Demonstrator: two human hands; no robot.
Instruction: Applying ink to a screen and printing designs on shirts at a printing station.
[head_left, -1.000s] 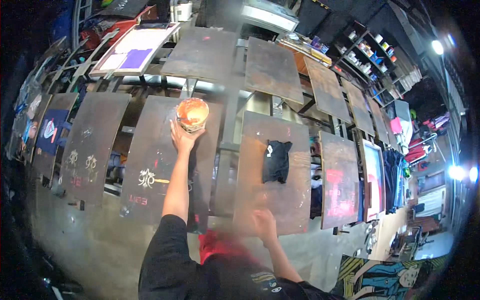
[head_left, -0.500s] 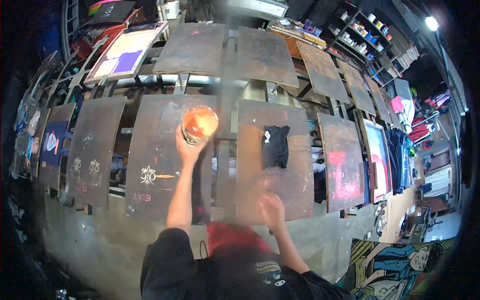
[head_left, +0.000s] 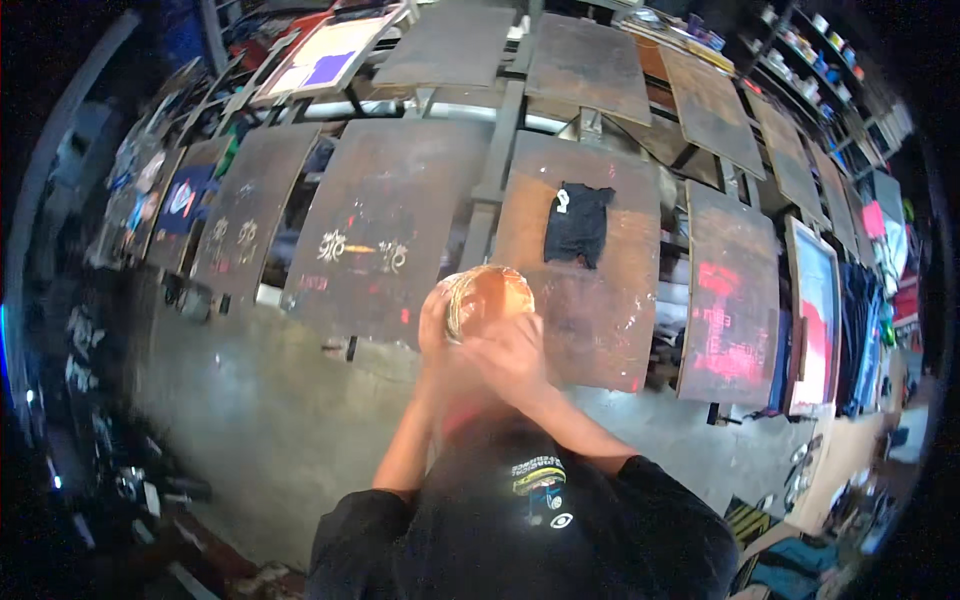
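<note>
The person's left hand [head_left: 433, 325] was curved around the left side of a round, pale-walled tub [head_left: 460, 300] with glossy orange matter inside. The right hand [head_left: 512, 355] lay across its near right edge, fingers bent; blur and overlap hid whether they pinched the rim. The tub was in front of the chest of a black short-sleeved top [head_left: 450, 530], seen against the gap between two flat, dark brown rectangular boards. The left board [head_left: 390, 200] bore pale scroll-shaped marks, an orange streak and small red spots. The right board [head_left: 620, 330], browner and speckled white, carried a small, crumpled black cloth [head_left: 577, 228] with a white mark. Further right, a pink-stained brown board [head_left: 730, 330] stood beside a white-edged rectangular frame [head_left: 818, 320] with a red and white panel; dark blue garments [head_left: 862, 320] hung just past it. A second row of brown boards [head_left: 590, 70] ran behind, near a pale frame with a purple patch [head_left: 325, 68]. Grey floor [head_left: 260, 400] spread below, and dark shelves [head_left: 808, 68] of small containers stood at the upper right.
</note>
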